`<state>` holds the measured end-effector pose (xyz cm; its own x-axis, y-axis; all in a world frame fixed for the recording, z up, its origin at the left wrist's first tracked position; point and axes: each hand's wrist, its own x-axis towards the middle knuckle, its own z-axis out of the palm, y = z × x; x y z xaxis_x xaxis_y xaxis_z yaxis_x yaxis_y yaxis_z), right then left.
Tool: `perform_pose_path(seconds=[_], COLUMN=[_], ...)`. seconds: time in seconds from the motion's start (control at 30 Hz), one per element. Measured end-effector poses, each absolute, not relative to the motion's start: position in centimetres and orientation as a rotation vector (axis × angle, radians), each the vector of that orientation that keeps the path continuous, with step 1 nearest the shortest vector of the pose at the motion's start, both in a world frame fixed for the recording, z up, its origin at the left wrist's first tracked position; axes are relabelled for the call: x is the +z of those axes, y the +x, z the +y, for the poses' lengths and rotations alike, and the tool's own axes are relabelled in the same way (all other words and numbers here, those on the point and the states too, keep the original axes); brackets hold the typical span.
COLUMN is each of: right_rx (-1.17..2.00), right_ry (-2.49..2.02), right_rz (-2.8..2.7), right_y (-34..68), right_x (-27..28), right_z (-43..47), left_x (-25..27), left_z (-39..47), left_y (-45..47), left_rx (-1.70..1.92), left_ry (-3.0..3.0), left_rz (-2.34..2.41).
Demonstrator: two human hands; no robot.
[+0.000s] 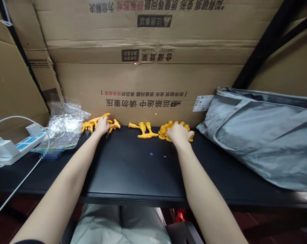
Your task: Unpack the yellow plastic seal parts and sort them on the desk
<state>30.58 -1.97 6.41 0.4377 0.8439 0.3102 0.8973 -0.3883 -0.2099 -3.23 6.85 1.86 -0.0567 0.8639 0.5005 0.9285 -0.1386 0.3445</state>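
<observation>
Head view shows the left hand [103, 125] closed down on a loose pile of yellow pieces [92, 124] and the right hand [179, 133] cupped over the yellow cluster [174, 128] at the black table's [133, 169] far edge, so each grasp probably wants fingers settled around one piece, not several

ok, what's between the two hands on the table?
Head view: three loose yellow plastic pieces lie on the black table between the left hand and right hand.
</observation>
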Motion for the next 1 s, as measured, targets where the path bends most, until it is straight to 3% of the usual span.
perform_pose_path(seconds=[0.17,0.33,0.63,0.87,1.0], right_rx=[-0.293,-0.344,-0.122,0.014,0.072], right_ry=[-2.240,-2.043,-1.800,-1.728,-1.614], right_rz=[-1.570,-1.759,-2.346,-2.418,-2.452], right_y=[29.3,28.2,25.8,24.9,24.6], right_x=[6.7,6.1,3.2,2.2,2.0], right_z=[-2.7,-2.6,-1.8,-1.5,-1.4], left_x=[1.0,0.9,1.5,2.8,3.6], left_z=[6.4,6.1,5.8,4.7,3.5], left_y=[-2.3,-1.7,-0.9,1.0,4.0], left_rx=[-0.686,-0.628,-0.465,-0.698,-0.653], left_ry=[-2.092,-2.136,-2.186,-2.207,-2.428], left_rz=[-2.007,-1.971,-1.994,-1.777,-1.632])
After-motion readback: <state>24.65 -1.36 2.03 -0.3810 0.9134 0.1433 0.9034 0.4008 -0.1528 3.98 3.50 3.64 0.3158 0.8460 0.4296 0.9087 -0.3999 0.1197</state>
